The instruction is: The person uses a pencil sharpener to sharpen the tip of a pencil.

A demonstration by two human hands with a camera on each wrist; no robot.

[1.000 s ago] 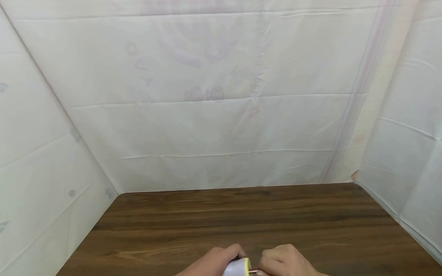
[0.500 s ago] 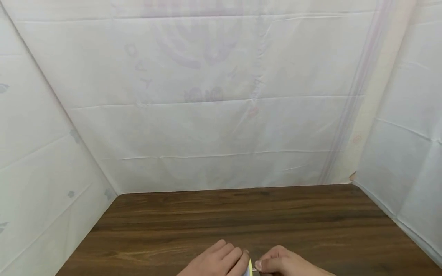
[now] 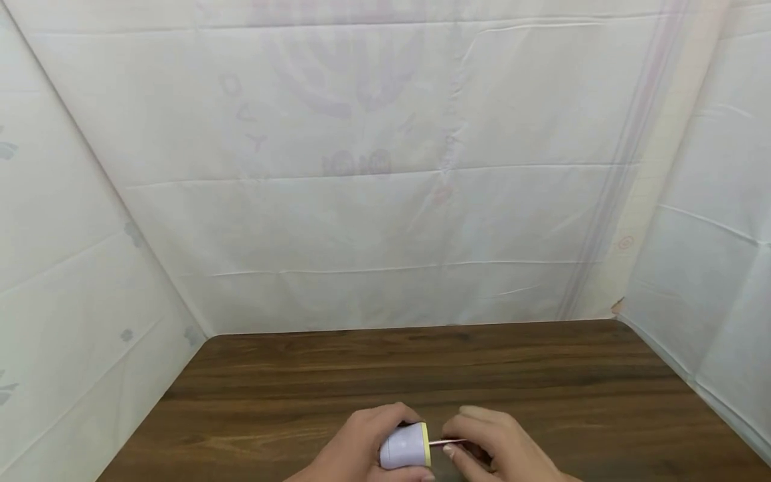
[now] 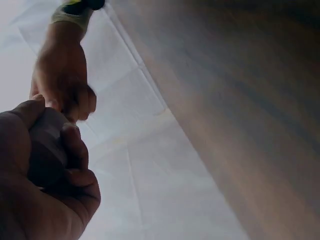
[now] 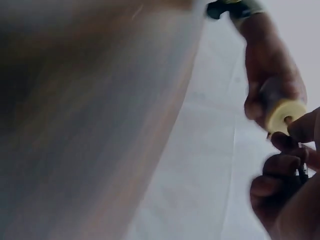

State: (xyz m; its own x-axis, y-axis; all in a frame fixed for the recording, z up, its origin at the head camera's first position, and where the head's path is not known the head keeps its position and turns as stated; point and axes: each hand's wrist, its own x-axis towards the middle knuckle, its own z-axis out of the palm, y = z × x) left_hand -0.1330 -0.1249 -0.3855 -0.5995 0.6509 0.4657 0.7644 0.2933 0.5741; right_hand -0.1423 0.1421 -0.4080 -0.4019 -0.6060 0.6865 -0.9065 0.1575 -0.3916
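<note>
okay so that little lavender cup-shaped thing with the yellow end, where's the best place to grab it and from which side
Probably round its lavender barrel, from the left, as the left hand grips it now. The lavender piece lies on its side above the wooden table, yellow end facing right, where the right hand pinches a thin stick at that face. Coming from the left keeps that end free.

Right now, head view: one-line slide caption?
Left hand grips a lavender cylinder with yellow end; right hand pinches a thin pin at that end, above a wooden table.
</note>
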